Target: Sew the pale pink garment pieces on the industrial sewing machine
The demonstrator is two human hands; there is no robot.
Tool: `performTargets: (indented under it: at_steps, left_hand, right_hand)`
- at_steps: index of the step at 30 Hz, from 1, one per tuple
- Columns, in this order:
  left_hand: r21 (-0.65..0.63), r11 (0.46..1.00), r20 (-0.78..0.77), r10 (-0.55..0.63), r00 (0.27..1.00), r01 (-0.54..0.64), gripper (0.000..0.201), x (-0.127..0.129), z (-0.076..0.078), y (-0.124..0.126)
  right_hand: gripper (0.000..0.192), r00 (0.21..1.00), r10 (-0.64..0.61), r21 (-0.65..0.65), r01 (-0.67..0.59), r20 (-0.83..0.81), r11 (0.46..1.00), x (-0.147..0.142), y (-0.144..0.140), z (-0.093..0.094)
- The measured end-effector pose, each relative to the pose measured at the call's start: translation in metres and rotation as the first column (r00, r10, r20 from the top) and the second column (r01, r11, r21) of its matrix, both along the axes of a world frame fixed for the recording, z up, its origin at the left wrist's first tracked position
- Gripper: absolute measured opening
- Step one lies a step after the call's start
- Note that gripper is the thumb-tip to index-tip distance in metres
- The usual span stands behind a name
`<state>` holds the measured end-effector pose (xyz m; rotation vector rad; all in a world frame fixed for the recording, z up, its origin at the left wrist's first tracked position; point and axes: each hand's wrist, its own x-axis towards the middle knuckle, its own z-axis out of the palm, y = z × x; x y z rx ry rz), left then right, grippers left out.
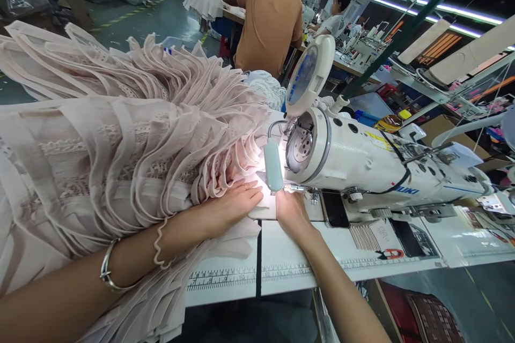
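Two bare forearms reach in from the bottom edge toward a white industrial sewing machine. On the left wrist sit a smooth silver bangle and a thin coiled band. That left hand lies flat and open, fingers together, pressing pale pink fabric down on the machine bed just left of the needle area. It grips nothing; the palm simply rests on the cloth. Opposite it, the right hand also lies palm down just under the machine head, its fingertips lost in the lamp's glare, so whether they pinch the cloth cannot be told.

Cloth fills the left half of the view: sheer, blush-coloured pieces stacked in a heap of thin, fanned edges, with bands of openwork lace running through them. It spills over the table's near edge and runs up to the needle, between the two hands.

A small oblong lamp on a bent metal stalk hangs beside the machine's round end plate, throwing hard white light on the seam. Printed ruler strips line the white table front. A dark phone-like slab lies flat under the machine arm.

Beyond, a person in an ochre shirt sits with back turned at another bench.
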<state>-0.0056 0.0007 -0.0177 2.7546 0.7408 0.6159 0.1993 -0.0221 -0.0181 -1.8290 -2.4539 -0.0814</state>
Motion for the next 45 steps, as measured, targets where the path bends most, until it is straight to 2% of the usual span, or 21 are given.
performTargets:
  at_steps: [2, 4, 7, 8, 10, 13, 15, 18, 21, 23, 25, 26, 28, 31, 34, 38, 40, 42, 45]
  left_hand:
    - [0.017, 1.000, -0.017, 0.024, 1.000, -0.023, 0.015, 0.000, -0.004, 0.002]
    - [0.082, 0.993, -0.040, 0.083, 0.996, -0.079, 0.014, 0.001, -0.009, 0.004]
    - [0.221, 0.963, -0.066, 0.171, 0.983, -0.152, 0.015, 0.005, -0.013, 0.004]
    - [0.263, 0.953, -0.076, 0.176, 0.981, -0.151, 0.017, 0.007, -0.013, 0.003]
    - [0.316, 0.943, -0.093, 0.144, 0.985, -0.108, 0.020, 0.008, -0.012, 0.002]
    - [0.298, 0.954, -0.098, 0.071, 0.993, -0.039, 0.023, 0.007, -0.009, 0.001]
    - [0.193, 0.981, -0.054, 0.043, 0.998, -0.032, 0.023, 0.005, -0.008, 0.001]
    - [-0.026, 0.998, 0.084, 0.064, 0.994, -0.062, 0.028, 0.004, -0.007, 0.003]
    - [-0.139, 0.983, 0.179, 0.144, 0.973, -0.120, 0.029, 0.004, -0.005, 0.009]
    - [-0.096, 0.980, 0.160, 0.188, 0.969, -0.174, 0.028, 0.005, -0.003, 0.010]
    - [0.071, 0.984, 0.069, 0.158, 0.985, -0.163, 0.029, 0.007, -0.002, 0.005]
    - [0.182, 0.976, 0.000, 0.118, 0.993, -0.116, 0.030, 0.009, -0.002, -0.001]
    - [0.386, 0.922, -0.142, 0.050, 0.989, 0.009, 0.033, 0.016, -0.005, -0.019]
    - [0.530, 0.844, -0.273, 0.087, 0.958, 0.075, 0.034, 0.030, -0.010, -0.051]
    - [0.549, 0.835, -0.310, 0.156, 0.938, 0.042, 0.034, 0.038, -0.009, -0.065]
    - [0.487, 0.873, -0.365, 0.244, 0.898, -0.039, 0.032, 0.034, 0.005, -0.047]
    - [0.440, 0.896, -0.373, 0.242, 0.896, -0.059, 0.028, 0.029, 0.011, -0.036]
    - [0.412, 0.909, -0.354, 0.227, 0.907, -0.067, 0.028, 0.026, 0.012, -0.031]
    - [0.430, 0.900, -0.324, 0.232, 0.917, -0.076, 0.031, 0.026, 0.008, -0.032]
  right_hand:
    - [0.031, 1.000, -0.008, 0.065, 0.009, -0.023, 0.998, 0.002, -0.004, -0.001]
    - [0.033, 0.994, -0.094, 0.221, 0.103, -0.050, 0.970, 0.008, -0.011, -0.002]
    - [0.035, 0.932, -0.342, 0.402, 0.361, -0.122, 0.841, 0.025, -0.017, -0.005]
    - [0.037, 0.897, -0.417, 0.411, 0.439, -0.146, 0.799, 0.032, -0.017, -0.006]
    - [0.043, 0.854, -0.490, 0.375, 0.518, -0.175, 0.769, 0.044, -0.014, -0.010]
    - [0.043, 0.888, -0.414, 0.351, 0.459, -0.200, 0.816, 0.053, -0.006, -0.019]
    - [0.041, 0.924, -0.323, 0.380, 0.379, -0.203, 0.844, 0.054, -0.002, -0.023]
    - [0.036, 0.953, -0.253, 0.407, 0.299, -0.164, 0.863, 0.049, -0.003, -0.025]
    - [0.031, 0.951, -0.297, 0.386, 0.309, -0.092, 0.869, 0.043, -0.008, -0.021]
    - [0.030, 0.946, -0.319, 0.357, 0.315, -0.049, 0.879, 0.042, -0.012, -0.017]
    - [0.031, 0.953, -0.302, 0.328, 0.294, -0.028, 0.898, 0.043, -0.016, -0.011]
    - [0.032, 0.957, -0.288, 0.318, 0.281, -0.026, 0.905, 0.045, -0.019, -0.009]
    - [0.033, 0.960, -0.279, 0.317, 0.275, -0.034, 0.908, 0.049, -0.023, -0.003]
    - [0.032, 0.956, -0.292, 0.321, 0.283, -0.021, 0.904, 0.055, -0.030, 0.001]
    - [0.029, 0.964, -0.266, 0.306, 0.251, 0.006, 0.918, 0.056, -0.039, 0.000]
    - [0.025, 0.977, -0.194, 0.341, 0.211, -0.083, 0.916, 0.050, -0.055, -0.006]
    - [0.023, 0.974, -0.152, 0.324, 0.200, -0.169, 0.925, 0.043, -0.060, -0.009]
    - [0.018, 0.949, -0.115, 0.261, 0.195, -0.293, 0.945, 0.035, -0.059, -0.009]
    - [0.012, 0.872, -0.122, 0.085, 0.184, -0.474, 0.979, 0.025, -0.049, -0.008]
